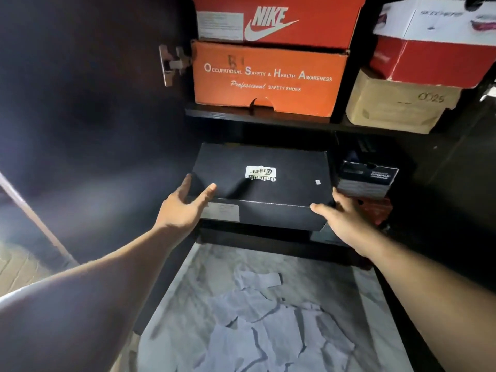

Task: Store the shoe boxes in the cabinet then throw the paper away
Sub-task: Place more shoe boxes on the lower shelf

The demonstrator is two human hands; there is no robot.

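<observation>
A black shoe box (268, 183) with a white logo on its lid sits at the mouth of the cabinet's lower compartment, its front end sticking out. My left hand (182, 208) presses against its near left corner, thumb laid on the lid and fingers straight along the side. My right hand (341, 218) touches the near right corner, thumb on the front edge, fingers reaching round the right side and partly hidden. Crumpled white paper (268, 326) lies on the marbled floor below.
On the upper shelf (268, 120) stand a red Nike box (276, 20) on an orange safety-shoe box (268, 76), with white, red and tan boxes (402, 106) stacked to the right. A small dark box (366, 178) sits right of the black one. The dark open cabinet door (94, 103) stands left.
</observation>
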